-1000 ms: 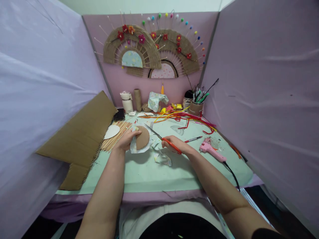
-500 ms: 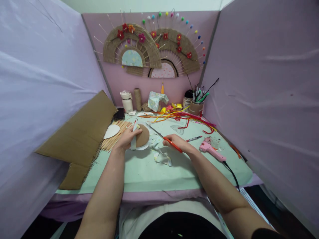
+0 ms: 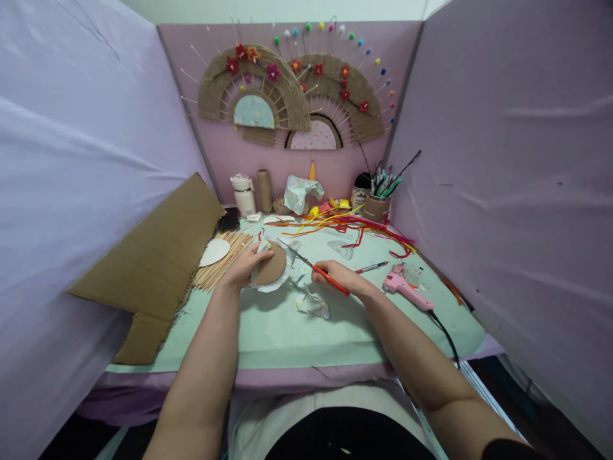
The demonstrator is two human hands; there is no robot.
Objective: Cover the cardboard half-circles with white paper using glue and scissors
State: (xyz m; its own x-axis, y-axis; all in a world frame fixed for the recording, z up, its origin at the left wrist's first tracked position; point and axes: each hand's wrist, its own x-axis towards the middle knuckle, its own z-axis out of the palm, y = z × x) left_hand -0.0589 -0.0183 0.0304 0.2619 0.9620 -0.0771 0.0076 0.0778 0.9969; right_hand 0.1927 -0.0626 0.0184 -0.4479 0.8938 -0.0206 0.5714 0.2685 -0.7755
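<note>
Left hand [image 3: 246, 264] clamped on cardboard [image 3: 274, 269], fabric [image 3: 272, 288] around its edge; right hand [image 3: 336, 273] grips scissors [image 3: 323, 273]; hands apart.

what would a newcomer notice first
Two brown arched hangings with bright flowers, on the pink panel, likely catch the eye first. Below, the right hand holds red-handled metal scissors beside a round brown cardboard disc in the left hand. Further right lies a pink glue gun on the pale green table.

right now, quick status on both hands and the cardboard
Left hand gripping rounded cardboard piece. Right hand holding scissors, tips near the cardboard's edge. Pale scraps lying on the table.
</note>
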